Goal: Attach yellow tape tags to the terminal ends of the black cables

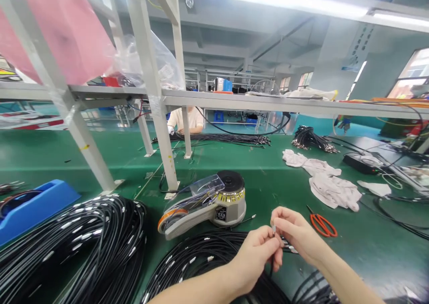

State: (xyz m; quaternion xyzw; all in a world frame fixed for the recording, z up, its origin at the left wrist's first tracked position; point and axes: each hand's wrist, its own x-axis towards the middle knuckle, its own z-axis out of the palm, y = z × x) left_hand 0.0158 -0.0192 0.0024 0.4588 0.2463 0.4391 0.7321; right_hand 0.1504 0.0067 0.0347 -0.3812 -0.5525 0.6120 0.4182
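My left hand (256, 255) is closed, its thumb and fingertips pinched together around what looks like a thin black cable's end. A small silvery piece (274, 229) shows at the fingertips of both hands. My right hand (296, 232) pinches this piece from the other side, the fingers of the two hands nearly touching. Metal-tipped cable ends (290, 247) show just behind the hands. Below and left of them lies a coil of black cables (187, 255) with white tags. A grey tape dispenser (231, 201) with a round black top stands just beyond the coil.
Orange-handled scissors (323, 224) lie to the right, near crumpled white cloths (331, 188). A larger cable coil (110, 223) and a blue holder (40, 206) are at left. Shelf posts (157, 94) rise from the green bench. Across it sits a person (189, 118) beside more cables (228, 139).
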